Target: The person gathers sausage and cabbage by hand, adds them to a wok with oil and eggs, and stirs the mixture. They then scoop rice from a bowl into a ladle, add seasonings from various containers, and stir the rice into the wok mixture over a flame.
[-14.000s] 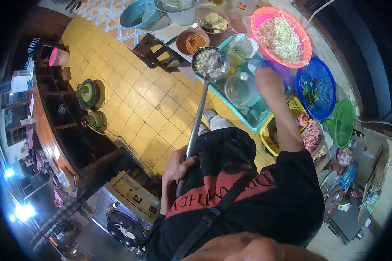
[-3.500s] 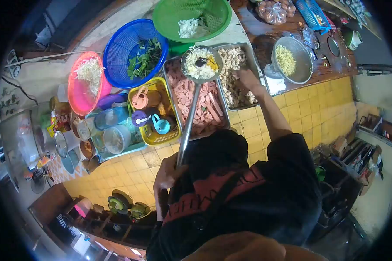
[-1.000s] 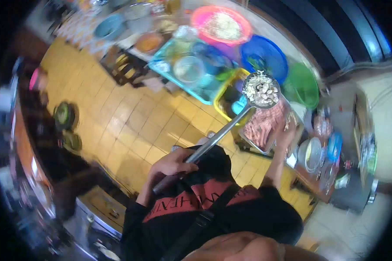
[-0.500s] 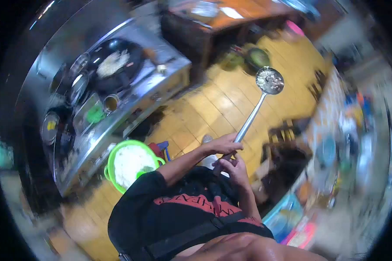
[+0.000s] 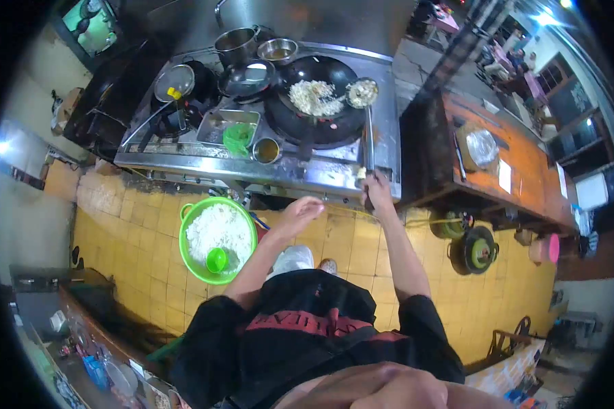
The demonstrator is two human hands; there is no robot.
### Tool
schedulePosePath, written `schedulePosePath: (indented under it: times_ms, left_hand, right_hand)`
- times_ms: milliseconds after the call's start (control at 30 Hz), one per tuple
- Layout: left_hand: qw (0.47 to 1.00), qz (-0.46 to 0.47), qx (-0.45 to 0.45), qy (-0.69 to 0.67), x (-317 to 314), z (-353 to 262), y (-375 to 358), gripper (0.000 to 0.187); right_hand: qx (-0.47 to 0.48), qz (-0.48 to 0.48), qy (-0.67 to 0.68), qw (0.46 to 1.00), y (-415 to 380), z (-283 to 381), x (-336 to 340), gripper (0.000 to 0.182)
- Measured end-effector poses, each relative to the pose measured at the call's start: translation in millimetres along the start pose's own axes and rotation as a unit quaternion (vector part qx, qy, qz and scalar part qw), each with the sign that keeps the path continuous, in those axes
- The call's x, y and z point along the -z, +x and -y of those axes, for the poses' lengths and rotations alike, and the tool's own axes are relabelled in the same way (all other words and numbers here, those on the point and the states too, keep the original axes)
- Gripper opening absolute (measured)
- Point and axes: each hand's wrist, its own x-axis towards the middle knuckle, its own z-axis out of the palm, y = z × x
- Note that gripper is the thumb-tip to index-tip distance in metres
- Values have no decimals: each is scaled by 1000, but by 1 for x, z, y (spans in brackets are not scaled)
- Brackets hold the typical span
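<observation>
My right hand (image 5: pixel 378 191) is closed around the dark handle of a long metal ladle (image 5: pixel 369 136). The ladle's bowl, filled with rice, is over the right side of a large black wok (image 5: pixel 288 121) on the stove. White rice (image 5: pixel 314 97) lies in the wok. My left hand (image 5: pixel 303 215) is in front of the stove edge, empty, with its fingers apart. Below it to the left, a green basin (image 5: pixel 183 240) on the floor holds white rice and a small green bowl (image 5: pixel 217 260).
Left of the wok are a metal tray (image 5: pixel 213 127) with a green bag, a cup (image 5: pixel 266 150), a pot (image 5: pixel 236 45) and a strainer (image 5: pixel 173 83). A wooden table (image 5: pixel 518 153) stands right of the stove. Several people are far off at the upper right.
The view has turned to face the stove. The ladle has moved from over the floor to the wok. My left hand has let go of it; my right hand still holds it.
</observation>
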Motion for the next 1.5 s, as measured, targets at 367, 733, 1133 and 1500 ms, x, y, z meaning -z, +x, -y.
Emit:
schedulePosePath:
  times_ms: [367, 733, 1133, 1500]
  left_hand:
    - [989, -89, 113, -41, 95, 39, 90, 31]
    - [953, -180, 153, 187, 124, 108, 229, 52]
    - [948, -143, 194, -207, 89, 113, 279, 22]
    - [916, -56, 231, -322, 87, 35, 229, 25]
  right_hand:
    - [100, 34, -668, 737, 136, 55, -47, 44]
    - [240, 73, -480, 840, 141, 65, -47, 39]
    - [115, 101, -552, 820, 122, 93, -48, 37]
    - [95, 116, -642, 752, 60, 165, -14, 27]
